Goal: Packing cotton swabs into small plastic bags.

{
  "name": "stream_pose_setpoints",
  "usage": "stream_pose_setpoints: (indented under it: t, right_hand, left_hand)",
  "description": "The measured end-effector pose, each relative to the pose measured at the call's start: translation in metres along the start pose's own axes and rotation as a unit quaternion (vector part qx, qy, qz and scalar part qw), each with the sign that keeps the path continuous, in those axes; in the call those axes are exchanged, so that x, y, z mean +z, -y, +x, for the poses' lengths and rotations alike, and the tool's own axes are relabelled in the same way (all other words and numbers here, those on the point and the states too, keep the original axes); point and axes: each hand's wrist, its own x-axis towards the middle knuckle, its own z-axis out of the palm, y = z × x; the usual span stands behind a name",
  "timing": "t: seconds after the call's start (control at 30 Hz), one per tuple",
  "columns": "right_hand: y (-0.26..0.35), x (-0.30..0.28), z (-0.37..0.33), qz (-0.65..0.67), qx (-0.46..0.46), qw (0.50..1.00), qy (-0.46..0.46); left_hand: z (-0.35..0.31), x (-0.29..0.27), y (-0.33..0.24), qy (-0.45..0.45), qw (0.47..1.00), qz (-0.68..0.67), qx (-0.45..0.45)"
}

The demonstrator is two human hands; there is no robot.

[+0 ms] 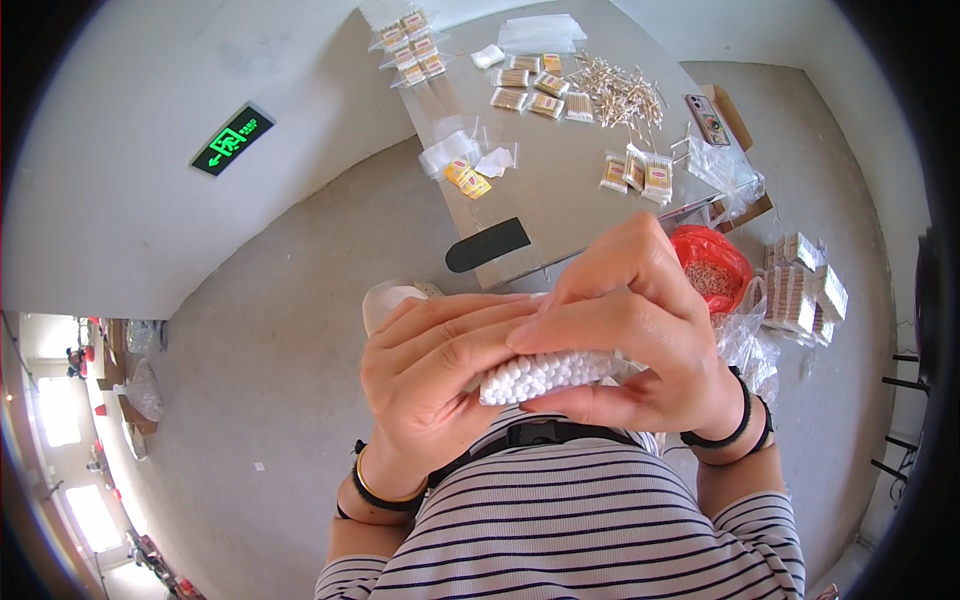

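Cotton swab bundle (545,378) sits between your hands, before your belt (532,433). Left hand (432,362) cups it; right hand (640,325) pinches, thumb beneath. Probably light, soft-tipped, apt to splay: grip around the sticks, sparing tips.

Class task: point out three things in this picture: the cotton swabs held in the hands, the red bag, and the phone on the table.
Cotton swabs (545,376): head view, on their white tips.
Red bag (704,244): head view, on its plastic rim.
Phone (707,120): head view, middle of its upward-facing side.
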Motion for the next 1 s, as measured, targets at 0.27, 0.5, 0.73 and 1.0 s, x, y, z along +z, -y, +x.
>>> stream_pose_setpoints:
  t: [0.27, 0.5, 0.73, 1.0]
  right_hand:
    - [0.001, 0.002, -0.001, -0.011, -0.016, 1.0, -0.009]
    - [0.003, -0.002, -0.003, -0.033, -0.013, 0.999, -0.01]
    - [0.006, -0.001, -0.006, -0.032, -0.019, 0.999, -0.013]
    - [0.008, 0.002, -0.009, -0.047, -0.055, 0.995, -0.069]
  left_hand:
    - [0.002, -0.002, -0.002, 0.005, 1.0, 0.023, 0.016]
    - [-0.001, -0.008, -0.001, -0.033, 0.999, -0.023, 0.001]
    - [-0.006, -0.013, -0.005, -0.061, 0.994, 0.042, 0.079]
    - [-0.011, -0.022, -0.007, -0.043, 0.988, 0.077, 0.124]
